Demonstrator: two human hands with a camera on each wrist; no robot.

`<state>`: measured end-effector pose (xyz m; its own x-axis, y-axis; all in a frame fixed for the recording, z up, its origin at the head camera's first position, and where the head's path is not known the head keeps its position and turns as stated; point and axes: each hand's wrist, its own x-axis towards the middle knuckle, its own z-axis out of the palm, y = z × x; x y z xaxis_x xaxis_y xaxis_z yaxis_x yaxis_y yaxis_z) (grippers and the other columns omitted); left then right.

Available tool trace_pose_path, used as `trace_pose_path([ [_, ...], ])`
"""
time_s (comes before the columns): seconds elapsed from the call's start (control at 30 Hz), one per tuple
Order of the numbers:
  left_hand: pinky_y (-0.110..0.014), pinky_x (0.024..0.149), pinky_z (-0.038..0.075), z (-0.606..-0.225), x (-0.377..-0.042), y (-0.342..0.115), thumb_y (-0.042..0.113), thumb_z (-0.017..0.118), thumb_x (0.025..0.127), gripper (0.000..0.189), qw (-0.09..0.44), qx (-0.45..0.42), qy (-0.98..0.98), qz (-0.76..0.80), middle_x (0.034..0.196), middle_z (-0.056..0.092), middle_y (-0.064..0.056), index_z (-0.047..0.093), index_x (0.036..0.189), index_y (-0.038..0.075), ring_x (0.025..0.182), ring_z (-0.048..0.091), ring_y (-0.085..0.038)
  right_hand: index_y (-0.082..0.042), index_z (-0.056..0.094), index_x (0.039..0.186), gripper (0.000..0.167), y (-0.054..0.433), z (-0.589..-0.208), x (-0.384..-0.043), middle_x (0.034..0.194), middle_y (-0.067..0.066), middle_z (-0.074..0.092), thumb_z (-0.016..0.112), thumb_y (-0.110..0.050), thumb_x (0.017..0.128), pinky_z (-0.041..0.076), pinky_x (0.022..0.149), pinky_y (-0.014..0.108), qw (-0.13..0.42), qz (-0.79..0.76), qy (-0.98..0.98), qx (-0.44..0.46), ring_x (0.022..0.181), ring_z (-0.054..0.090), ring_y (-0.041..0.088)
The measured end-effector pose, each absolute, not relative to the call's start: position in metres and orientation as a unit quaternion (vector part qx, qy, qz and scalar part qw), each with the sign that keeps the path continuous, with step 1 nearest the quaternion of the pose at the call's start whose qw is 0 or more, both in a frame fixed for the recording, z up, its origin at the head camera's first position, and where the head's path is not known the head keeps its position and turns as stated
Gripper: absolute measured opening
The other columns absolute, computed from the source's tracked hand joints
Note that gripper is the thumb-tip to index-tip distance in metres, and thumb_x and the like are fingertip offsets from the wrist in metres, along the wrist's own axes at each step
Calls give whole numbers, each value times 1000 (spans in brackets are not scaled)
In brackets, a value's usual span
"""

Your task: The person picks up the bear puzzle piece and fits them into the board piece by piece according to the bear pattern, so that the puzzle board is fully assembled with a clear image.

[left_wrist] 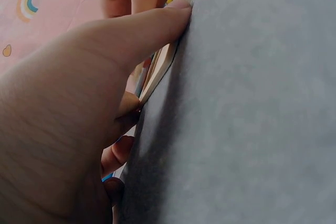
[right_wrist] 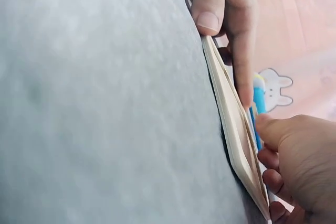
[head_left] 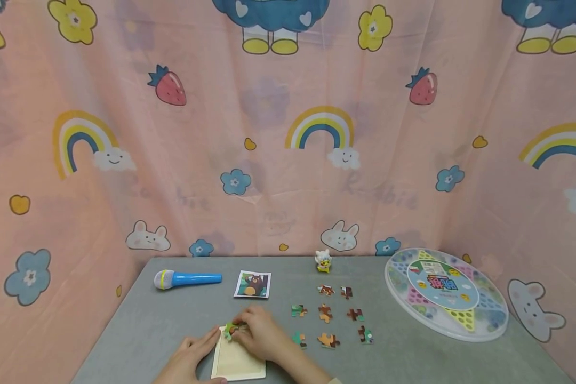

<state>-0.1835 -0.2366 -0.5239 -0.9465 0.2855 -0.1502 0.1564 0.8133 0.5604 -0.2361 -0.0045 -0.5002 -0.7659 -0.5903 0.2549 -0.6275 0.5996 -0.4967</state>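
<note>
- Left hand (head_left: 191, 356): fingers extended along the left edge of the tray (head_left: 240, 362), thumb at its near edge; keep pressure light and steady so the frame can't skid
- Right hand (head_left: 261, 333): pinching the green puzzle piece (head_left: 229, 332) at the tray's far-left corner
- Probably best: check orientation against the bear picture (head_left: 252, 285), square to both rims, press flat

Head view: curtain (head_left: 197, 144), creased matt cloth, twelve o'clock; tray (head_left: 237, 364), smooth, wood-like, between six and seven; tabletop (head_left: 163, 320), matt, six; microphone (head_left: 197, 279), smooth, plastic-looking, eight; game board (head_left: 444, 293), glossy translucent plastic, four.
</note>
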Motion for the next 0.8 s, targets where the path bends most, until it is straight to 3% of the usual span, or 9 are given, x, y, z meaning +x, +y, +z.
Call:
trace_pose_path([
  [0.4, -48, 85, 50, -525, -182, -240, 68, 79, 85, 104, 103, 136, 941, 291, 165, 46, -12, 45, 161, 6, 108, 48, -23, -19, 81, 114, 20, -10, -499, -232, 110, -9, 66, 79, -32, 98, 46, 89, 28, 32, 259, -902, 344, 106, 57, 7],
  [0.8, -46, 85, 49, -522, -182, -237, 65, 81, 84, 103, 116, 123, 944, 284, 165, 46, -11, 45, 161, 7, 106, 47, -22, -25, 82, 112, 21, -11, -506, -228, 112, -11, 66, 80, -38, 96, 46, 90, 29, 48, 250, -906, 338, 105, 55, 5],
])
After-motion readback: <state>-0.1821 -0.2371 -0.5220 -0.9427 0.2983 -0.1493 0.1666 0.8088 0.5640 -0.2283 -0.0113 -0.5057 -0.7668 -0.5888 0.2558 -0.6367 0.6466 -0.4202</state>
